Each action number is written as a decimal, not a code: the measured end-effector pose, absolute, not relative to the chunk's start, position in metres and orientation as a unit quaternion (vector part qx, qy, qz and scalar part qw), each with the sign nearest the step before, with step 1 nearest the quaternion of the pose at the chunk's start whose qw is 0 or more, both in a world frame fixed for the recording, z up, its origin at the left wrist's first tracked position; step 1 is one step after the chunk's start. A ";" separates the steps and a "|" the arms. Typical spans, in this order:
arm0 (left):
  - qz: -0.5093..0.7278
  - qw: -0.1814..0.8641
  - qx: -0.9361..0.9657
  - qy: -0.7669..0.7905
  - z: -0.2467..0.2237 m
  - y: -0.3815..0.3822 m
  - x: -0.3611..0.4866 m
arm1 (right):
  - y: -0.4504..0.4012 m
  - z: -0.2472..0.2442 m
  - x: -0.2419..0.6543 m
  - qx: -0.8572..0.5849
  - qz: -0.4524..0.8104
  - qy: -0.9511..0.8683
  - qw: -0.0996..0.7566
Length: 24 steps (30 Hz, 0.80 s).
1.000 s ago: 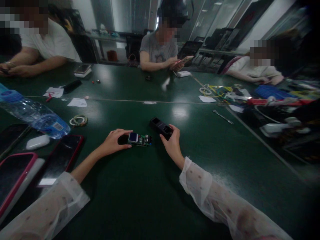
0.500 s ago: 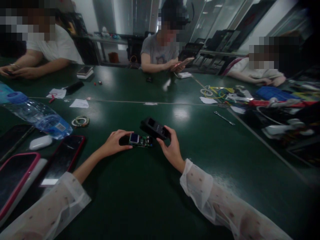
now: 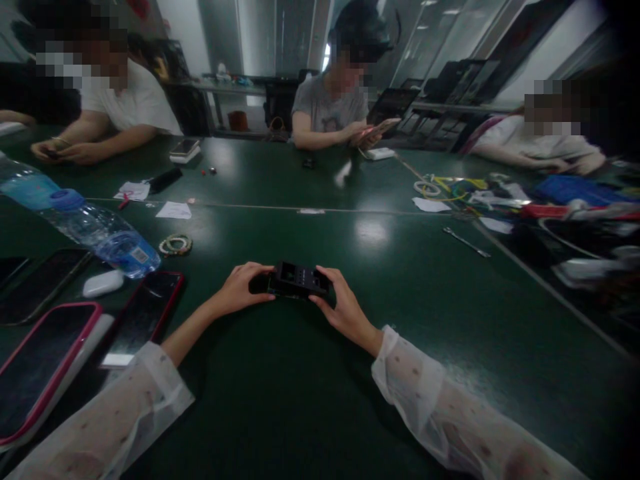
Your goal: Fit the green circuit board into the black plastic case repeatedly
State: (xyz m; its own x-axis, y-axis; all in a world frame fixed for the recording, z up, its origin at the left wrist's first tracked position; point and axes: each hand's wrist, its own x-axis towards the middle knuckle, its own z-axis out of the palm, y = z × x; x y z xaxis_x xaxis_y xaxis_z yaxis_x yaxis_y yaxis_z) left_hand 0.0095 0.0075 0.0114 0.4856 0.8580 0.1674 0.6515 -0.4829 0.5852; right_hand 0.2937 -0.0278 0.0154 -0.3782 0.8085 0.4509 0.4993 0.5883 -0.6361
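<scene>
Between my hands, over the green table (image 3: 280, 373), a black plastic housing (image 3: 303, 275) with a square window lies over a small circuit board (image 3: 285, 295). Only a thin edge of the board shows below the housing. My left hand (image 3: 245, 283) pinches the board's left end between thumb and fingers. On the other side, my right hand (image 3: 343, 300) grips the right end of the housing. Whether the two parts are seated together I cannot tell.
Phones (image 3: 145, 310), a white earphone case (image 3: 103, 284) and a water bottle (image 3: 95, 233) lie at left. Beaded bracelets (image 3: 175, 245) rest beyond my left hand. A wrench (image 3: 466, 242) and tangled cables (image 3: 445, 187) are at right. Several people sit across the table.
My right hand has brought the black housing down and left onto the circuit board, covering its screen. My left hand still holds the board. The camera view has shifted slightly.
</scene>
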 end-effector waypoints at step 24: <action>0.231 0.244 0.826 0.452 0.017 0.006 0.012 | -0.026 0.018 0.293 -0.398 0.194 -0.824 0.354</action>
